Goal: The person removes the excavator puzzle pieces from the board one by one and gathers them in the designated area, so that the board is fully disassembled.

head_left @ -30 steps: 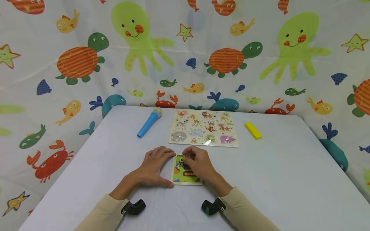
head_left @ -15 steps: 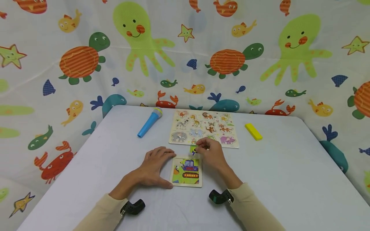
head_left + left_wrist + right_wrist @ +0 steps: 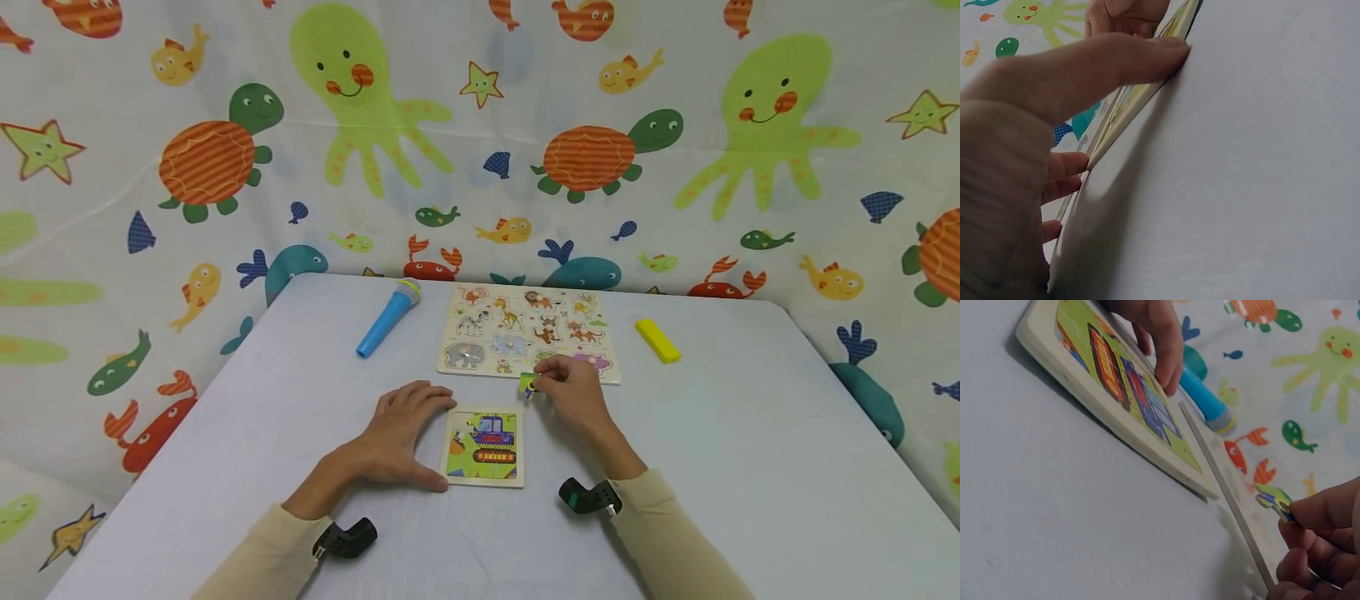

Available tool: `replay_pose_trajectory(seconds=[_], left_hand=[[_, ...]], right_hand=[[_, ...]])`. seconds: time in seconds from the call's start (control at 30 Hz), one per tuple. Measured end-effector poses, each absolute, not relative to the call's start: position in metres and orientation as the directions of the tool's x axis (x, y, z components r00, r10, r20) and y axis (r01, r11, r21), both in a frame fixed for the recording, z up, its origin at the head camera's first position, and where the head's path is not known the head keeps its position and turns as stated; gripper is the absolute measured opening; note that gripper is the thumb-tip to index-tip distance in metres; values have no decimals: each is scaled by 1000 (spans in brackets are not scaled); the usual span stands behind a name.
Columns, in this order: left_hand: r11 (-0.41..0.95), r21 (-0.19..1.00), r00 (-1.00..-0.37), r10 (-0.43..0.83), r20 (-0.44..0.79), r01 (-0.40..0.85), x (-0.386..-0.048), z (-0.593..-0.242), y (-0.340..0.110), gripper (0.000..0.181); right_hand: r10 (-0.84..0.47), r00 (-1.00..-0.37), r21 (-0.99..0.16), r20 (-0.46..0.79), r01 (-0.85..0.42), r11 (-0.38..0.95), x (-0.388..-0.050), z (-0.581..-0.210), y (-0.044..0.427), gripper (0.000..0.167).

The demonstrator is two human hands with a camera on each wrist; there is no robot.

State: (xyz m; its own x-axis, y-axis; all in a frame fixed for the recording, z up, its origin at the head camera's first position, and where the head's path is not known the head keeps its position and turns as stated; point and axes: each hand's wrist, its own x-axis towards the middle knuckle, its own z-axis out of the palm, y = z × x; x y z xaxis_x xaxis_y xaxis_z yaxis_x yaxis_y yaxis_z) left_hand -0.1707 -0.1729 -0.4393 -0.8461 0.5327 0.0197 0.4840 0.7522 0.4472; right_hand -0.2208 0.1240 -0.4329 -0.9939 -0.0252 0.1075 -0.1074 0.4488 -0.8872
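Blue, tapering microphone [image 3: 388, 320] with a yellow-ringed head lies near the far edge of the desk [image 3: 750, 433]. The left hand [image 3: 399, 432], fingers spread, touches the left side of a square, wood-framed digger puzzle [image 3: 483, 450], well inside the side edges. Beyond lies a rectangular pale board [image 3: 527, 318] of animal shapes. The right hand [image 3: 576, 397] pinches a small green-and-purple puzzle piece [image 3: 528, 384]; farther right lies a yellow oblong block [image 3: 657, 341].
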Motion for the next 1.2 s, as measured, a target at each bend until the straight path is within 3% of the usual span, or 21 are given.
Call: replay_pose_trajectory(seconds=[0.33,0.97,1.2], left_hand=[[765,436,-851,525,2,473,-171,-441,-173,108],[778,432,-861,509,-7,456,-170,-441,-171,108],[782,428,-860,509,-20,453,-170,-440,-171,107]], right_hand=[[-49,-993,-867,110,-120,484,-224,-443,132,5],[-91,-976,-694,199,-206,690,-223,-453,130,3],[-116,-974,-681,197,-221,698,-222,-451,128,6]])
